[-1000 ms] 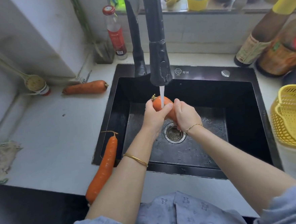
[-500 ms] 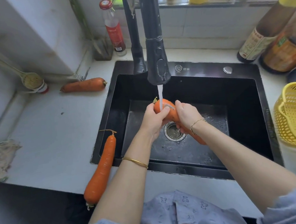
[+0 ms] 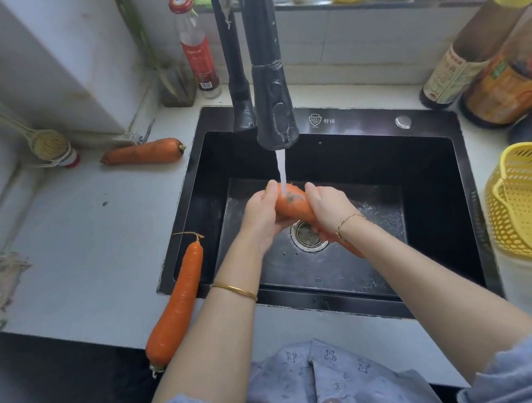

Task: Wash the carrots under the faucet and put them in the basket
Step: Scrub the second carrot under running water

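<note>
Head view, from the left: a crumpled rag (image 3: 0, 286) lies at the far edge of the pale table (image 3: 88, 245). Behind it, a long-handled brush (image 3: 50, 145) leans into the wall corner. The back carrot (image 3: 143, 151) lies flat near the rear of the table, its stem end pointing toward the sink (image 3: 363, 120). The long carrot (image 3: 177, 302) lies slantwise at the sink's front left corner, with its thin tip over the black rim and its thick end jutting past the table's front edge. A red-labelled bottle (image 3: 195, 49) stands upright behind the sink, just left of the black faucet (image 3: 270, 84). A thin stream of water (image 3: 282, 172) falls from the faucet.

Above the drain (image 3: 306, 234), both hands grasp the held carrot (image 3: 291, 204) in the stream. The left hand (image 3: 261, 214), with a gold bangle (image 3: 233, 290) on its forearm, has its fingers curled under and around the thick end and its thumb raised beside the water. The right hand (image 3: 328, 209), with a thin bracelet (image 3: 349, 219) at the wrist, wraps the carrot's middle from the other side, thumb on top. The thin end pokes out below that wrist. Water strikes the carrot between the two thumbs, where dark specks show on the skin.

Right of the sink, dark sauce bottles (image 3: 457, 68) stand by the wall. The yellow slotted basket (image 3: 512, 231) sits at the table's right edge, well apart from the hands.
</note>
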The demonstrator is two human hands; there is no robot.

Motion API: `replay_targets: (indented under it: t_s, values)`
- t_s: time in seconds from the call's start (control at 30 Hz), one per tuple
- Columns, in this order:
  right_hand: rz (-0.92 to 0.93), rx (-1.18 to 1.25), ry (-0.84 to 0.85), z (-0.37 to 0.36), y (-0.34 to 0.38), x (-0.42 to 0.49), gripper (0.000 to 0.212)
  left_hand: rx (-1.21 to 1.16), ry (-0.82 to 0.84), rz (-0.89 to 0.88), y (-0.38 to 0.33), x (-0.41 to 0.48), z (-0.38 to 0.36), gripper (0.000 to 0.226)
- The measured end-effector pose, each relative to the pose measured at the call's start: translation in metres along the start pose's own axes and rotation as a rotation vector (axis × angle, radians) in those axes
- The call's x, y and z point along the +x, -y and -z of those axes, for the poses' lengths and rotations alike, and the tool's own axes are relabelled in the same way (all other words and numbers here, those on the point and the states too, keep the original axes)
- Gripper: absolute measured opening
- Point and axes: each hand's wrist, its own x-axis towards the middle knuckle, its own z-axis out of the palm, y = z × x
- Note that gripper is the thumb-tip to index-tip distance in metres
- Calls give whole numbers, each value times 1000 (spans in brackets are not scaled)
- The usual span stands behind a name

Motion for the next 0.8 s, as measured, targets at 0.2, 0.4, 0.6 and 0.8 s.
replay_targets:
  t_s: [0.2, 0.4, 0.6, 0.8]
  values:
    - [101, 238, 239, 3, -4, -1, 43, -148, 87, -42, -14, -9, 15, 37]
    - [211, 328, 300, -10, -4, 0, 29, -152, -79, -101, -23, -5, 14, 25]
    - [156, 304, 2, -23, 14, 0, 36, -185, -130, -108, -28, -10, 3, 20]
    - [199, 379, 191, -11, 6, -1, 33, -156, -165, -110, -34, -9, 2, 23]
